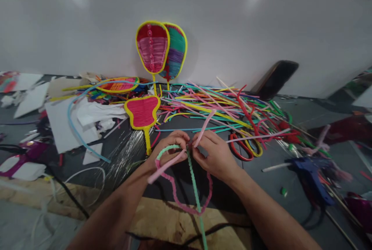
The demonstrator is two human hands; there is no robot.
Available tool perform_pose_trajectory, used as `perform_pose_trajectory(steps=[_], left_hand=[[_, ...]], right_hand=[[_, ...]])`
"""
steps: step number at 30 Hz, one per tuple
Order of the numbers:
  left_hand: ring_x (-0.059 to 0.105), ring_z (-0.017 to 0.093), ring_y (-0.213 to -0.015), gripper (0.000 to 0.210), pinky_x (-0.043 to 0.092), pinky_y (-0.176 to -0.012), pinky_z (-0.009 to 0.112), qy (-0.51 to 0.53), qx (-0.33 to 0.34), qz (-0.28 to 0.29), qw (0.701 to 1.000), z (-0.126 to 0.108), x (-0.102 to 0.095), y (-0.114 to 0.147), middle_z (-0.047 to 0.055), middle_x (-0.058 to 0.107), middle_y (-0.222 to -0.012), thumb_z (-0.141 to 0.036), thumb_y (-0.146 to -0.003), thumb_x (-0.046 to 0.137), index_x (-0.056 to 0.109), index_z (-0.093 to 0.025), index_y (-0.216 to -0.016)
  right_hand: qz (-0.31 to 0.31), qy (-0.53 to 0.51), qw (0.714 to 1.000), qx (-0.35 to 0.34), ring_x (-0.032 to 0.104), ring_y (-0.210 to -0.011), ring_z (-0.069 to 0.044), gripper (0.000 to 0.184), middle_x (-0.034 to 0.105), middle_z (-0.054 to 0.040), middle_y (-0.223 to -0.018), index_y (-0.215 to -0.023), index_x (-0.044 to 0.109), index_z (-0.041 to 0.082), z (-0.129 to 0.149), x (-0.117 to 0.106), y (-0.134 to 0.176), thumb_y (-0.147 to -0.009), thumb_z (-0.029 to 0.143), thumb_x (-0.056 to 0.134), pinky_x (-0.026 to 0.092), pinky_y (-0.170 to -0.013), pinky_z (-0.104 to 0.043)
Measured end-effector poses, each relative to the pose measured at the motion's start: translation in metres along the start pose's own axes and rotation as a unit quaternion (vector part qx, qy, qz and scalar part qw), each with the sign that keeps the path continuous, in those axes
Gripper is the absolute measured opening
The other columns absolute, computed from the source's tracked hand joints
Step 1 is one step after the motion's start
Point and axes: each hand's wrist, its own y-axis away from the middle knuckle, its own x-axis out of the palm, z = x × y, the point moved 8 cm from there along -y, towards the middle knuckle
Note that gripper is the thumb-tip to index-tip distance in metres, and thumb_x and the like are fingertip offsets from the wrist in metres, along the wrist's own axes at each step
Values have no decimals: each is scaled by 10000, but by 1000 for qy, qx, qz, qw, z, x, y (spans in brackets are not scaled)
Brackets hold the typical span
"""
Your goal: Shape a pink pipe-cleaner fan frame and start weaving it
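Observation:
Between my hands is a looped frame of fuzzy pipe cleaners, with a pink outline (173, 188), a mint green upper part and a mint green stem (194, 182) running down toward me. My left hand (171, 143) pinches the frame's top near the stem. In the fingers of my right hand (213, 151) is a pale pink pipe cleaner (205, 126), its end pointing up. Another pale pink length (162, 168) slants down across my left hand. My fingertips hide where these pieces meet. Just right of my right hand lie red and yellow handled scissors (241, 147).
Behind my hands spreads a pile of coloured pipe cleaners (203, 100). Yellow-rimmed fan shapes (152, 46) lean on the wall, and a pink one (142, 112) stands nearer. A blue glue gun (310, 176) lies right, a purple one (26, 155) left. A phone (274, 78) leans at the back.

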Motion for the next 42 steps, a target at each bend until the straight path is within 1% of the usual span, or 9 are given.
perform_pose_trajectory(steps=[5,8,13,17,20,26,30,37,42], left_hand=[[559,187,-880,138,441,-797,307,-46,29,-64,996,-6,-6,1,72,579,-879,-269,-704,659,576,-172,-655],[577,173,-824,115,460,-761,309,-38,54,-105,992,-9,-11,3,64,600,-840,-243,-719,633,554,-176,-670],[587,175,-825,110,474,-744,302,-38,58,-114,991,-8,-12,2,65,629,-823,-240,-711,655,569,-177,-683],[605,167,-775,125,483,-697,281,36,27,-142,989,-1,-14,1,52,645,-780,-257,-705,686,601,-168,-729],[612,174,-765,115,488,-695,294,68,27,-142,987,0,-12,1,56,652,-778,-260,-710,688,628,-166,-736],[577,216,-906,114,477,-749,322,1,50,-147,988,0,-14,5,73,638,-804,-280,-723,672,641,-179,-678],[579,180,-804,157,468,-685,292,29,34,-152,987,4,-12,7,69,624,-871,-327,-761,626,623,-173,-730],[558,146,-673,208,436,-621,258,9,9,-173,985,-3,-11,8,30,615,-733,-380,-786,586,609,-174,-763],[549,128,-663,170,435,-627,247,9,8,-146,989,-1,-7,7,22,611,-756,-346,-805,570,589,-177,-805]], right_hand=[[-9,-13,1000,-1,578,-803,-174,107,638,-54,-829,-797,561,205,0,-1,0,-779,107,523,491,-730,-306],[-15,-12,1000,-4,578,-812,-171,109,639,-53,-835,-799,563,205,-1,-1,1,-781,104,525,492,-738,-302],[-5,19,1000,-10,582,-838,-180,95,653,-61,-874,-817,586,210,-2,-1,1,-808,135,529,486,-755,-321],[17,43,998,-43,587,-847,-171,110,673,-49,-916,-862,600,218,-1,0,2,-836,145,522,473,-761,-320],[16,67,996,-61,589,-821,-161,124,689,-40,-908,-861,600,214,0,0,3,-843,128,512,459,-731,-309],[15,110,992,-59,584,-787,-158,95,700,-20,-843,-807,597,218,4,1,2,-837,154,533,410,-714,-313],[15,107,993,-56,587,-784,-154,124,698,-19,-821,-800,599,219,4,2,2,-842,142,511,392,-713,-313],[19,100,994,-49,588,-735,-155,161,668,-24,-705,-810,598,229,3,6,4,-844,123,483,378,-713,-319],[18,78,996,-36,585,-715,-157,136,663,-22,-713,-830,566,202,3,6,4,-851,115,463,360,-727,-329]])
